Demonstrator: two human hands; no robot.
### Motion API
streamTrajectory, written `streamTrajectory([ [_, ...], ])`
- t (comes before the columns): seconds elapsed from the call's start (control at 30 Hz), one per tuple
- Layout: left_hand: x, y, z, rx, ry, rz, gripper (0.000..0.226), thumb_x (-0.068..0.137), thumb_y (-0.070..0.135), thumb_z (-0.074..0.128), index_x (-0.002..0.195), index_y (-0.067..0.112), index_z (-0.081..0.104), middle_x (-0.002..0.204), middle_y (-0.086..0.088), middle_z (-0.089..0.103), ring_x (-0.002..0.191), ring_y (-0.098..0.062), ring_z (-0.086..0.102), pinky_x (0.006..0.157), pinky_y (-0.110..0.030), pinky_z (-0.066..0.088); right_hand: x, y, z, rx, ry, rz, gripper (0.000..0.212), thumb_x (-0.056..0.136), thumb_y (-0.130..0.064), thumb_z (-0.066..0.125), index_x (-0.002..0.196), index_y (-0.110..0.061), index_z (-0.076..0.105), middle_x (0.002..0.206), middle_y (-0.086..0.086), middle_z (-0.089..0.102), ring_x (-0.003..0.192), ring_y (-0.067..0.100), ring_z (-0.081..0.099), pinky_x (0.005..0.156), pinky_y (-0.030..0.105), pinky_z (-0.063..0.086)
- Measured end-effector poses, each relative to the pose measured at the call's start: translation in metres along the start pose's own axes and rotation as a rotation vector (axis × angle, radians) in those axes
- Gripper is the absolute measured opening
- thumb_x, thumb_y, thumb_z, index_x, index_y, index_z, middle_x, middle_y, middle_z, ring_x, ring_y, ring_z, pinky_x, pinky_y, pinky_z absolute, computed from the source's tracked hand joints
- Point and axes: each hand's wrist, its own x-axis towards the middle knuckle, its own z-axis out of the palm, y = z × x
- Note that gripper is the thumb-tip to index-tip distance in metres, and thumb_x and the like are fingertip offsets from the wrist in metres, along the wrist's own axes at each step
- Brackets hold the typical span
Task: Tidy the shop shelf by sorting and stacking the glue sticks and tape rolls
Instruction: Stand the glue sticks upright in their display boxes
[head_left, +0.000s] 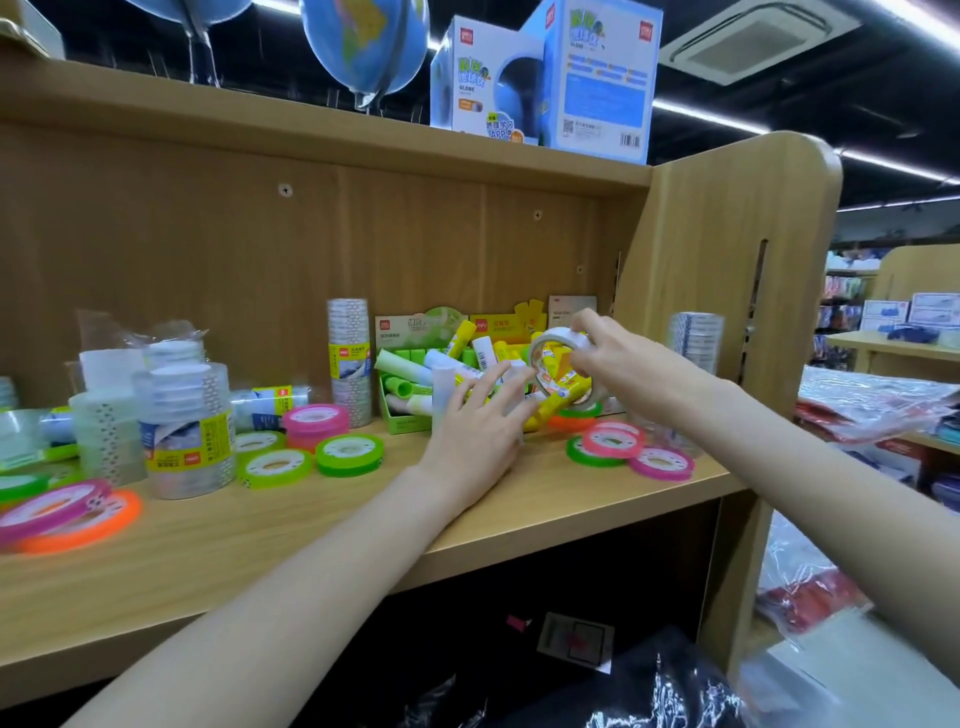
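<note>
While right hand (618, 358) pinches one tape roll (558, 364), left hand (475, 421) grip open; two display boxes (405, 423).

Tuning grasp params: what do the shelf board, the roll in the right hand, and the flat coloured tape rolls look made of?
Shelf board: wood-look laminate, matte, printed grain. Roll gripped by the right hand: clear glossy tape film, probably on a white core; glue sticks show through it. Flat coloured tape rolls: translucent neon film on white, probably plastic, hubs.

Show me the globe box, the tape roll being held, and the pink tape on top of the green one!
globe box (597, 78), head view, blue front panel.
tape roll (558, 345), head view, upper rim.
pink tape (316, 418), head view, top face.
</note>
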Motion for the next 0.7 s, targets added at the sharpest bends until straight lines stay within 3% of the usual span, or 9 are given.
streamTrajectory([
  [0.13, 0.003, 0.001, 0.002, -0.004, 0.065, 0.077, 0.037, 0.061, 0.019, 0.064, 0.097, 0.025, 0.069, 0.122, 0.002, 0.063, 0.111, -0.024, 0.060, 0.087, -0.033, 0.042, 0.000, -0.006, -0.008, -0.173, -0.029, -0.099, 0.032, 0.082, 0.012, 0.044, 0.109, -0.003, 0.052, 0.130, 0.016, 0.029, 0.112, 0.025, 0.040, 0.080, 0.028, 0.049],
  [0.23, 0.005, 0.001, 0.001, -0.061, 0.018, 0.174, 0.036, 0.062, 0.021, 0.070, 0.098, 0.025, 0.071, 0.117, 0.000, 0.065, 0.105, -0.025, 0.062, 0.080, -0.034, 0.049, -0.001, -0.008, -0.012, -0.211, -0.038, -0.092, 0.030, 0.084, 0.011, 0.041, 0.106, -0.003, 0.054, 0.129, 0.015, 0.031, 0.114, 0.025, 0.039, 0.086, 0.028, 0.041],
  [0.3, 0.005, 0.002, -0.003, -0.115, -0.045, 0.223, 0.036, 0.066, 0.022, 0.063, 0.100, 0.027, 0.072, 0.114, 0.000, 0.066, 0.102, -0.026, 0.063, 0.075, -0.034, 0.052, -0.002, -0.008, -0.014, -0.205, -0.040, -0.043, 0.029, 0.082, 0.012, 0.042, 0.103, -0.004, 0.055, 0.127, 0.015, 0.032, 0.109, 0.024, 0.040, 0.085, 0.029, 0.038],
  [0.37, 0.005, 0.003, -0.008, -0.209, -0.177, 0.249, 0.031, 0.082, 0.016, 0.054, 0.108, 0.022, 0.069, 0.123, -0.001, 0.061, 0.114, -0.026, 0.055, 0.082, -0.038, 0.051, -0.003, -0.008, -0.017, -0.147, -0.037, 0.014, 0.027, 0.081, 0.013, 0.043, 0.095, -0.008, 0.052, 0.127, 0.015, 0.032, 0.103, 0.024, 0.042, 0.083, 0.028, 0.039],
  [0.47, 0.003, 0.001, -0.012, -0.279, -0.395, 0.138, 0.031, 0.096, 0.019, 0.043, 0.121, 0.017, 0.060, 0.137, 0.000, 0.047, 0.129, -0.018, 0.037, 0.098, -0.037, 0.040, -0.003, -0.002, -0.016, -0.039, -0.003, 0.100, 0.020, 0.083, 0.007, 0.045, 0.094, -0.008, 0.053, 0.131, 0.018, 0.030, 0.098, 0.027, 0.044, 0.077, 0.028, 0.039],
  [0.6, -0.004, 0.001, -0.018, -0.297, -0.361, 0.086, 0.031, 0.096, 0.020, 0.043, 0.123, 0.016, 0.058, 0.134, -0.001, 0.045, 0.125, -0.018, 0.036, 0.099, -0.035, 0.039, -0.006, 0.000, -0.020, 0.192, 0.165, 0.218, 0.014, 0.088, -0.011, 0.057, 0.100, -0.007, 0.063, 0.133, 0.016, 0.031, 0.108, 0.033, 0.042, 0.078, 0.035, 0.044],
  [0.7, -0.007, 0.001, -0.020, -0.275, -0.353, 0.072, 0.032, 0.096, 0.021, 0.043, 0.125, 0.018, 0.055, 0.138, 0.000, 0.040, 0.124, -0.017, 0.034, 0.096, -0.038, 0.042, -0.012, -0.004, -0.025, 0.370, 0.264, 0.235, 0.015, 0.084, -0.013, 0.065, 0.097, -0.005, 0.065, 0.129, 0.015, 0.035, 0.113, 0.032, 0.044, 0.086, 0.035, 0.043],
])
